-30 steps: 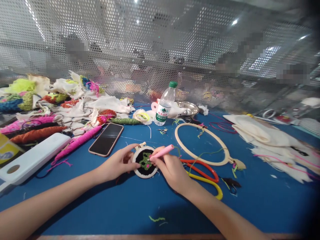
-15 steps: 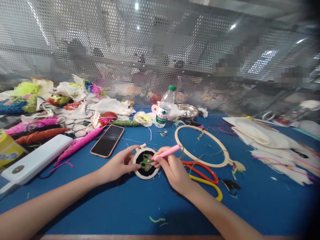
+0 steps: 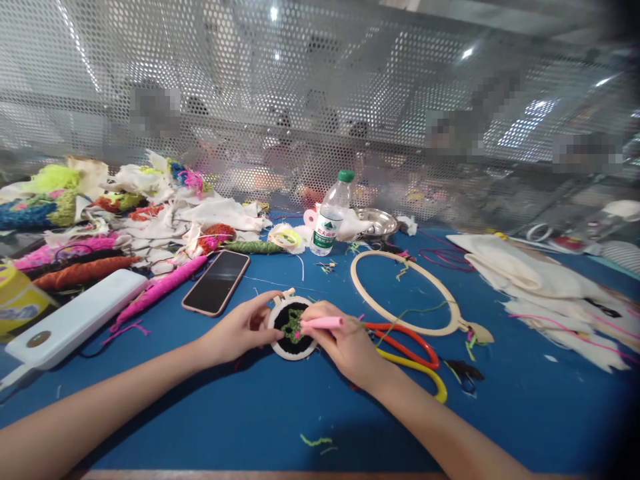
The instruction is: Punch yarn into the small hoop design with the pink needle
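Observation:
My left hand grips the left edge of a small round embroidery hoop, thumb on its front face. Black pile fills the hoop, with a green and pink pattern worked in the middle. Pinched in my right hand is a pink punch needle, its tip end at the right part of the pattern. My fingers cover the tip. Close behind the right hand lie scissors with red and yellow handles and a large bare wooden hoop. A green strand trails across that hoop.
A phone, a white power bank and pink and orange yarn bundles lie to the left, before heaped cloth scraps. A water bottle and a metal bowl stand behind. Folded white cloth is at the right, a perforated screen beyond.
My right hand has tipped the punch needle; its back end has dropped and swung left, towards me. The left hand and small hoop have hardly moved.

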Demonstrator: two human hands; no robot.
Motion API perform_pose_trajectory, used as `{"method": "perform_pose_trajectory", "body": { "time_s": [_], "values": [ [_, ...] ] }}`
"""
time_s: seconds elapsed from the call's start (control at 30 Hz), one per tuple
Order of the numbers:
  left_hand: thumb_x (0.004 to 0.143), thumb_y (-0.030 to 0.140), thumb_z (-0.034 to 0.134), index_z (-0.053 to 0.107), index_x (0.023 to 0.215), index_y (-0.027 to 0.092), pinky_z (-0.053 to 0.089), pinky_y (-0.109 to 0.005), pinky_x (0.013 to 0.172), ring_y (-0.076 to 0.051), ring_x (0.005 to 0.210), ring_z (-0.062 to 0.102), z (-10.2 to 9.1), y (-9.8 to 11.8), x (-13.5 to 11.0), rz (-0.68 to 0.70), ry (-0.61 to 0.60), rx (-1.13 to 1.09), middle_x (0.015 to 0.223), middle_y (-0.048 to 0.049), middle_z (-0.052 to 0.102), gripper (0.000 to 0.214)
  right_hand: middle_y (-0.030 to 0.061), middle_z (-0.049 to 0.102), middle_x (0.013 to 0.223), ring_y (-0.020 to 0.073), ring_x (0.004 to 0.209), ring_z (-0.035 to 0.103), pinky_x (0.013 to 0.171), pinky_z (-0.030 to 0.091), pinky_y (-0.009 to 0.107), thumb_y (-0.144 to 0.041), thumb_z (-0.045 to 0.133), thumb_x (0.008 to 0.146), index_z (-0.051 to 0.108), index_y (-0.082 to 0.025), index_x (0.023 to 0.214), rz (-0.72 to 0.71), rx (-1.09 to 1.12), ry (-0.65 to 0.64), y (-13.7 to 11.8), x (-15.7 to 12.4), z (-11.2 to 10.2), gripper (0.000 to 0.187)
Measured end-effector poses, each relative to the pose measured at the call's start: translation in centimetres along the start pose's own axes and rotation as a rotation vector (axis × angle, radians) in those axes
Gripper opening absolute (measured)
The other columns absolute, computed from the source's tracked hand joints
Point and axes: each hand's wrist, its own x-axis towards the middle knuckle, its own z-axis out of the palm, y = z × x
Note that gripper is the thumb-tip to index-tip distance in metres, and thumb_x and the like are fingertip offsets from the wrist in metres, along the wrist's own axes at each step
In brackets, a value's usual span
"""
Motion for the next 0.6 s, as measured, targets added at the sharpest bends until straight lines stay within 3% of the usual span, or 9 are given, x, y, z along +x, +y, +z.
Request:
{"method": "perform_pose_trajectory", "body": {
  "time_s": [0.17, 0.33, 0.47, 0.6],
  "values": [
    [0.073, 0.029, 0.06, 0.031, 0.127, 0.019, 0.039, -0.024, 0.058, -0.01, 0.059, 0.046, -0.1, 0.2, -0.2, 0.031, -0.014, 0.076, 0.066, 0.0056, 0.047, 0.063, 0.0035, 0.063, 0.083, 0.0158, 0.078, 0.059, 0.071, 0.047, 0.028, -0.018, 0.046, 0.086, 0.056, -0.02, 0.082, -0.162, -0.126, -0.002, -0.2, 0.1, 0.2, 0.011],
    [0.072, 0.028, 0.06, 0.03, 0.127, 0.018, 0.039, -0.023, 0.054, -0.009, 0.057, 0.045, -0.1, 0.0, -0.1, 0.007, -0.012, 0.021, 0.064, 0.0062, 0.047, 0.064, 0.0052, 0.064, 0.085, 0.0161, 0.07, 0.063, 0.063, 0.05, 0.028, -0.025, 0.04, 0.088, 0.053, -0.02, 0.085, 0.026, -0.055, 0.111, 0.1, -0.3, 0.3, 0.014],
    [0.072, 0.027, 0.06, 0.03, 0.128, 0.018, 0.039, -0.023, 0.055, -0.01, 0.059, 0.046, -0.1, 0.0, -0.1, 0.002, -0.003, 0.042, 0.066, 0.0053, 0.049, 0.064, 0.0058, 0.063, 0.087, 0.0153, 0.065, 0.063, 0.058, 0.052, 0.027, -0.029, 0.04, 0.089, 0.051, -0.021, 0.092, 0.18, 0.134, 0.096, 0.6, -0.7, 0.4, 0.014],
    [0.071, 0.027, 0.061, 0.03, 0.127, 0.018, 0.04, -0.022, 0.054, -0.009, 0.058, 0.046, -0.1, 0.0, 0.0, -0.006, -0.009, 0.01, 0.066, 0.0057, 0.048, 0.064, 0.0051, 0.063, 0.089, 0.0158, 0.068, 0.065, 0.059, 0.053, 0.027, -0.032, 0.039, 0.089, 0.049, -0.022, 0.094, 0.235, 0.225, 0.089, 1.0, -0.9, 0.7, 0.015]
  ]
}}
